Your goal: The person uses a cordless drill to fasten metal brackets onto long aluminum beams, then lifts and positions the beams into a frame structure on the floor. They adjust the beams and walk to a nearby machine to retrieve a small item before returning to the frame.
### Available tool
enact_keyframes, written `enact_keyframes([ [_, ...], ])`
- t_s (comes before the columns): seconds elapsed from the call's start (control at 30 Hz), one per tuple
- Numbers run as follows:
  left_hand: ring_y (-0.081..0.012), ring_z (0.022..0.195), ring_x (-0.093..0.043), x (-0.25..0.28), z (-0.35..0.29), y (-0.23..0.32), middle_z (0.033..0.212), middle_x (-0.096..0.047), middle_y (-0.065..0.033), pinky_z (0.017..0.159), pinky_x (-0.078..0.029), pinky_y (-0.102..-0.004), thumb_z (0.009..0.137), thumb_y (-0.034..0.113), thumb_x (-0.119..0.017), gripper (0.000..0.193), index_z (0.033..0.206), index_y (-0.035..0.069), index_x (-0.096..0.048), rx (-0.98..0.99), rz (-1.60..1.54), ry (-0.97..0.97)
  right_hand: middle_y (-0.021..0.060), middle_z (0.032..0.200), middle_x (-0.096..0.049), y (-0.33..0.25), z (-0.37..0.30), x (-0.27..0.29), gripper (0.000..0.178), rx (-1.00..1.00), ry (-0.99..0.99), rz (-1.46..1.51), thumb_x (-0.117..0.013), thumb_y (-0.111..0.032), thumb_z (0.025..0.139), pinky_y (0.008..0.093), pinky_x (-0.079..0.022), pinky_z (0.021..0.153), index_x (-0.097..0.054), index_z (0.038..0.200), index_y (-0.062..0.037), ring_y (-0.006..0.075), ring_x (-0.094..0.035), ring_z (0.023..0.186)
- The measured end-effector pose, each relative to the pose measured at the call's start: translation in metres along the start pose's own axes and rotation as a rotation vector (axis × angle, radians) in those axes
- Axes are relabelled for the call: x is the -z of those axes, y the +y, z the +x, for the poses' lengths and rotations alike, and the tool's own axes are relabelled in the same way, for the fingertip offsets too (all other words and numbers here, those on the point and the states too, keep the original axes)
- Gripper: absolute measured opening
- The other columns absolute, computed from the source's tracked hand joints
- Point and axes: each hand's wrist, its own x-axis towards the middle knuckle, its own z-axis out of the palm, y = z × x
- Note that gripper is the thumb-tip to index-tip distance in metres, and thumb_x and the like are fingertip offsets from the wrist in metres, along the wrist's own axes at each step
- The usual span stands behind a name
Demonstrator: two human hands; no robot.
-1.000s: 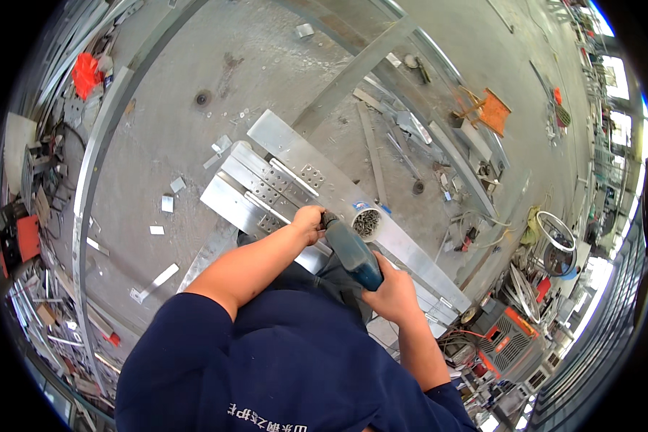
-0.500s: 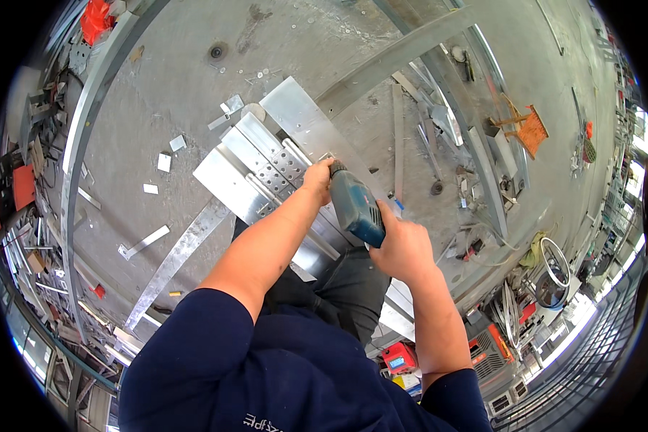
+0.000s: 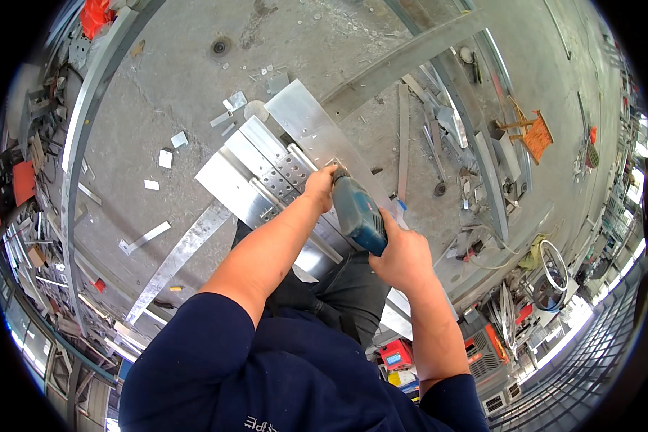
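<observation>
My right hand is wrapped round the rear of a blue-green power drill, which points away from me. Against the drill's front end, my left hand is closed, with most of its fingers hidden below the tool. The drill's tip is over a long flat metal plate; the contact point is hard to see. Left of that plate lies a silver metal assembly with ridges, a round bar and a perforated strip. Its near end reaches over my legs.
Metal offcuts and a long strip lie on the floor to the left. Steel frame beams cross the far right, near an orange stool. A red device sits near my right thigh.
The view has shifted slightly, so the floor things sit a little differently. Both hands and the drill keep almost the same place on the plate.
</observation>
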Motion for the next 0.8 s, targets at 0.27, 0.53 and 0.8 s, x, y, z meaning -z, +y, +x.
enact_keyframes([
  [0.27,-0.0255,0.079,-0.065,-0.026,-0.065,0.025,0.091,-0.067,-0.0112,0.075,-0.055,-0.0400,0.094,0.029,-0.053,0.029,0.099,0.002,-0.062,0.162,-0.047,-0.054,0.0223,0.079,-0.068,0.002,0.006,0.003,0.071,-0.012,0.002,-0.049,-0.073,-0.016,0.065,0.0451,-0.055,0.070,-0.049,0.130,-0.0005,0.0390,-0.068,0.075],
  [0.53,-0.0234,0.077,-0.065,-0.074,-0.145,0.042,0.088,-0.064,-0.0094,0.076,-0.057,-0.0392,0.088,0.028,-0.068,0.027,0.098,0.004,-0.058,0.316,-0.087,-0.085,0.0214,0.083,-0.069,-0.014,0.022,0.023,0.069,-0.074,-0.133,-0.144,-0.072,-0.018,0.067,0.0471,-0.053,0.074,-0.049,0.131,-0.0042,0.0406,-0.067,0.080],
  [0.8,-0.0252,0.071,-0.064,-0.068,-0.131,0.032,0.083,-0.063,-0.0116,0.069,-0.057,-0.0420,0.084,0.026,-0.068,0.027,0.095,0.003,-0.058,0.280,-0.175,-0.065,0.0197,0.080,-0.068,-0.018,0.034,0.035,0.072,-0.058,-0.217,-0.254,-0.074,-0.019,0.065,0.0461,-0.054,0.071,-0.047,0.131,-0.0051,0.0382,-0.068,0.077],
])
